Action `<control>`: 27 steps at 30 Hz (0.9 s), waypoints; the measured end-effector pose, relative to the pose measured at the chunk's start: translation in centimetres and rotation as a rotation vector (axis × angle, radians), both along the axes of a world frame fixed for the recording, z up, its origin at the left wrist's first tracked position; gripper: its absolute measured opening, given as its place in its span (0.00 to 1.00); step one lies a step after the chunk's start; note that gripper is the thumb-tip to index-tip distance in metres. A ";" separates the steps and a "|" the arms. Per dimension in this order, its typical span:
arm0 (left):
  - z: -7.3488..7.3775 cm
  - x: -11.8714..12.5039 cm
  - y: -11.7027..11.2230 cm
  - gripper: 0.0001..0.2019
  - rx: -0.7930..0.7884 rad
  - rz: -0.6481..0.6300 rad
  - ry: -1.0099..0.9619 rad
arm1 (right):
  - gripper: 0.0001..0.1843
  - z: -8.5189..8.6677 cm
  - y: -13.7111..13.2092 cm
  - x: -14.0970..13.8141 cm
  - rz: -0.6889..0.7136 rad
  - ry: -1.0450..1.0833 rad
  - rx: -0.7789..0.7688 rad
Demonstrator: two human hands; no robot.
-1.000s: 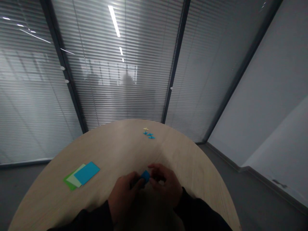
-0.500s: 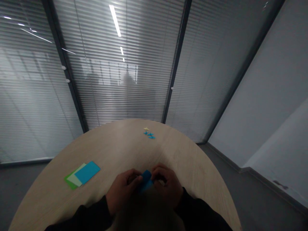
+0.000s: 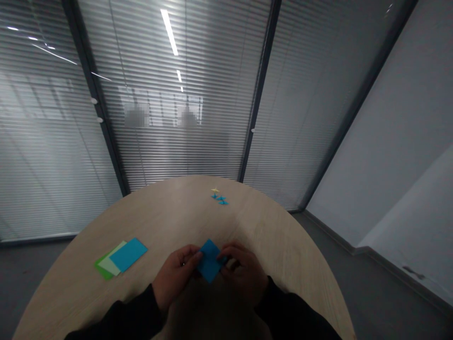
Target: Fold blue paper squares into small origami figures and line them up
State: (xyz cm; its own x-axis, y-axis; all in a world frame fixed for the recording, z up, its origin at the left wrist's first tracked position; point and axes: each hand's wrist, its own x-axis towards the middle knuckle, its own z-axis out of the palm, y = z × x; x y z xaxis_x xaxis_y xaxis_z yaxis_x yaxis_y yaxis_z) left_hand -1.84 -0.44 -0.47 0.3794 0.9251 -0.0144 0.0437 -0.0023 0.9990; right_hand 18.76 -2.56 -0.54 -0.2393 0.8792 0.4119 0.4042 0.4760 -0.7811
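Note:
A small blue piece of folded paper is held up between both hands over the near part of the table, showing a diamond-shaped face. My left hand pinches its left corner, thumb on top and fingers behind. At the opposite corner, my right hand grips it with thumb and fingers. Farther off lie several little folded paper shapes: blue ones and a yellow one. The underside of the held paper is hidden.
On the left of the round wooden table lies a fanned stack of paper sheets, with a blue sheet on top of pale and bright green ones. Blinds behind glass panels stand beyond the table; a white wall is at right.
The blue paper has turned from a narrow, tilted view to a flat diamond facing me. Both hands still hold it, with the left hand slightly farther left.

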 end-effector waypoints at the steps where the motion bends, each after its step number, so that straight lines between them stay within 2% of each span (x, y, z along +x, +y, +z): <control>1: -0.1 0.0 0.0 0.21 -0.012 -0.009 -0.029 | 0.13 0.0 0.0 0.0 0.004 0.005 0.001; 5: -0.3 0.1 -0.3 0.23 0.017 -0.004 -0.066 | 0.04 0.2 0.1 0.3 -0.012 0.051 0.014; 9: -0.2 0.3 -1.0 0.25 0.111 0.000 -0.075 | 0.04 0.0 0.4 0.8 -0.044 0.123 -0.012; 14: 0.1 0.1 -1.1 0.12 0.221 0.055 0.144 | 0.06 -0.5 0.5 0.7 -0.041 0.232 -0.126; 17: 0.0 0.0 -0.8 0.10 0.286 0.077 0.157 | 0.09 -0.7 0.4 0.4 -0.038 0.304 -0.222; 21: -0.2 0.4 -1.0 0.12 0.275 0.074 0.100 | 0.15 -0.7 0.2 -0.2 -0.047 0.356 -0.350; 25: -0.3 1.0 -1.4 0.10 0.193 0.044 -0.010 | 0.17 -0.6 0.0 -0.7 -0.092 0.358 -0.319; 27: -0.4 1.2 -1.6 0.19 0.150 0.010 -0.078 | 0.17 -0.7 0.0 -0.8 -0.117 0.331 -0.298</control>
